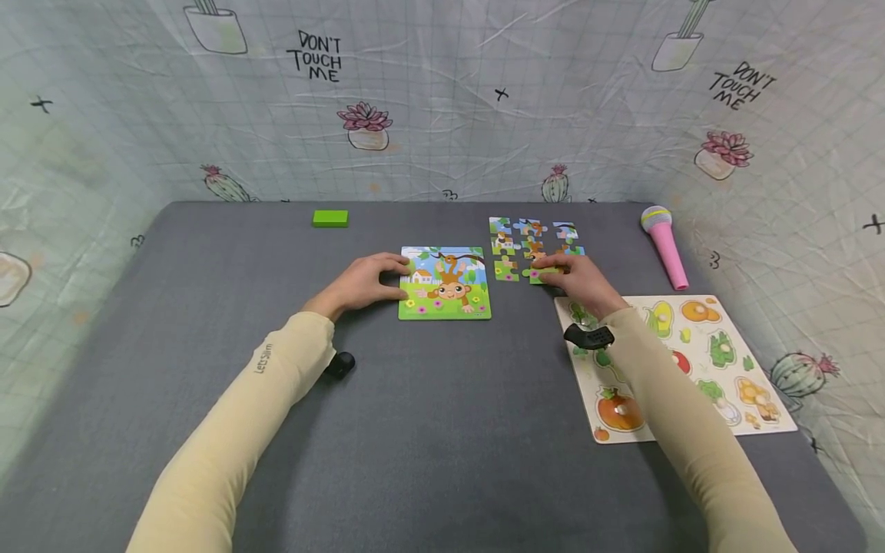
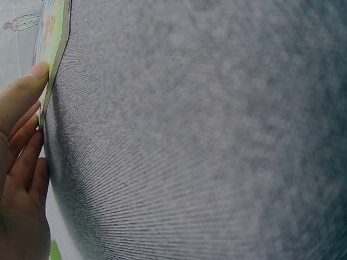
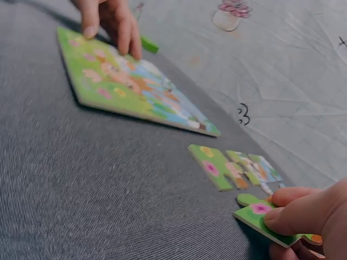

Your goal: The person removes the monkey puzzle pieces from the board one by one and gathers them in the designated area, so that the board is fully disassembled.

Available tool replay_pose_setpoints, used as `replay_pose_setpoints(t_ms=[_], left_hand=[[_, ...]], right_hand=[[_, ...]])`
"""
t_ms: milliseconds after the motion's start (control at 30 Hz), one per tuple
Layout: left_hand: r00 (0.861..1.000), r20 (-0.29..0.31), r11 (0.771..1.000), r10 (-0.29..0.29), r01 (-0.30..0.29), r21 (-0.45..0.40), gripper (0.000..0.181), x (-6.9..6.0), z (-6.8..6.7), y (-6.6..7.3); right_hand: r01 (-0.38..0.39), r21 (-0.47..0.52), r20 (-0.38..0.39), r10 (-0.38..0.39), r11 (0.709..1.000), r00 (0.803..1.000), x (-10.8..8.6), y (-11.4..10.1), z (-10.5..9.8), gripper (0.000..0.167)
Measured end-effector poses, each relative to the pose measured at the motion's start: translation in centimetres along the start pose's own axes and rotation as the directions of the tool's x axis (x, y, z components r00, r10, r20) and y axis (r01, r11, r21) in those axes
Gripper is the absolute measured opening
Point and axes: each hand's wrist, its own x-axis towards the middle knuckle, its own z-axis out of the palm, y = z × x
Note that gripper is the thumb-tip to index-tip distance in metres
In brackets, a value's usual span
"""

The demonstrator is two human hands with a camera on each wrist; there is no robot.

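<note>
In the head view, a square jigsaw board (image 1: 445,303) with a monkey, a house and flowers printed on it lies mid-table. My left hand (image 1: 361,283) holds its left edge. The left wrist view shows the thumb (image 2: 32,84) against the board's edge, with fingers on the other side. To the right of the board, my right hand (image 1: 582,281) pinches a green puzzle piece (image 3: 259,210) with a pink flower, which looks tilted in the right wrist view. Loose puzzle pieces (image 1: 505,244) lie in spaced rows beside it; the right hand partly covers some.
A wooden vegetable peg board (image 1: 691,411) lies under the right forearm. Behind it is a pink toy microphone (image 1: 667,253). Toward the back left sits a green block (image 1: 330,219). A patterned sheet (image 1: 442,100) hangs behind the grey table (image 1: 449,430).
</note>
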Motion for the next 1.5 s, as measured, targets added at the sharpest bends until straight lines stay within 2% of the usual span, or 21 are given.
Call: replay_pose_setpoints(t_ms=[267,400,700,1300,1500], left_hand=[[1.000,0.004,1.000,-0.005,0.005,0.006,0.050,0.1,0.1,0.0],[1.000,0.003,1.000,-0.001,0.001,0.004,0.050,0.1,0.2,-0.1],[1.000,0.006,1.000,-0.001,0.001,-0.002,0.050,0.1,0.2,-0.1],[1.000,0.002,1.000,0.009,-0.009,0.010,0.050,0.1,0.0,-0.3],[1.000,0.003,1.000,0.014,-0.014,0.008,0.050,0.2,0.0,-0.3]], right_hand=[[0.040,-0.123,-0.059,-0.048,0.992,0.997,-0.2,0.0,0.6,0.031],[0.044,-0.132,-0.074,-0.055,0.990,0.996,-0.3,-0.1,0.5,0.032],[0.051,-0.205,-0.061,-0.065,0.977,0.996,-0.5,0.2,0.1,0.041],[0.059,-0.193,-0.055,-0.071,0.979,0.996,-0.1,0.2,0.1,0.040],[0.059,-0.169,-0.047,-0.068,0.984,0.997,-0.2,-1.4,0.9,0.041]])
